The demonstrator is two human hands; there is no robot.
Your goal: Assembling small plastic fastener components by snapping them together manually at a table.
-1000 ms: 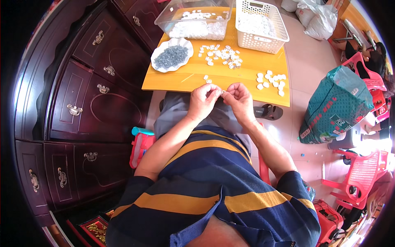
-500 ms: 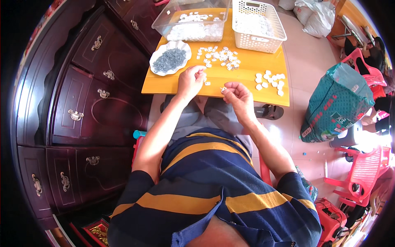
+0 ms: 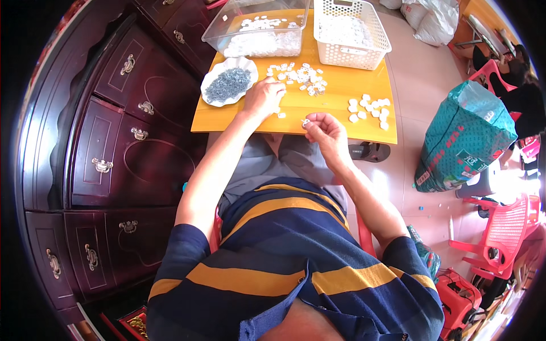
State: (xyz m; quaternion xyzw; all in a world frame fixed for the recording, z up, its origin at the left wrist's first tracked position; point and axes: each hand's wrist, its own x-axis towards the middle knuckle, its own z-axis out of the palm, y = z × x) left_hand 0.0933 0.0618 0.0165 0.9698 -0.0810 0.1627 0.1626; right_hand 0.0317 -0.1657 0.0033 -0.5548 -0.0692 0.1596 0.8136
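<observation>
Just past the table's near edge, my right hand (image 3: 329, 135) pinches a small white plastic piece (image 3: 305, 122) between thumb and fingertips. My left hand (image 3: 263, 100) rests low over the table, right of the white scalloped dish (image 3: 206, 91) of small dark metal parts (image 3: 228, 85). Its fingers are curled together and pointing down; what they grip, if anything, is hidden. One loose white piece (image 3: 281, 115) lies just below that hand. Beyond it spreads a pile of small white pieces with holes (image 3: 307, 75). A group of rounded white pieces (image 3: 369, 105) lies at the right.
A clear plastic bin (image 3: 213, 35) and a cream perforated basket (image 3: 350, 57), both with white pieces, stand at the back of the yellow table (image 3: 222, 119). Dark wooden cabinets (image 3: 136, 176) line the left. A teal bag (image 3: 463, 139) and pink chairs (image 3: 506, 233) are on the right.
My left hand has lowered toward the tabletop, its fingers now turned down beside the dish. My right hand keeps its pinch on the white piece. The whole view has shifted slightly.
</observation>
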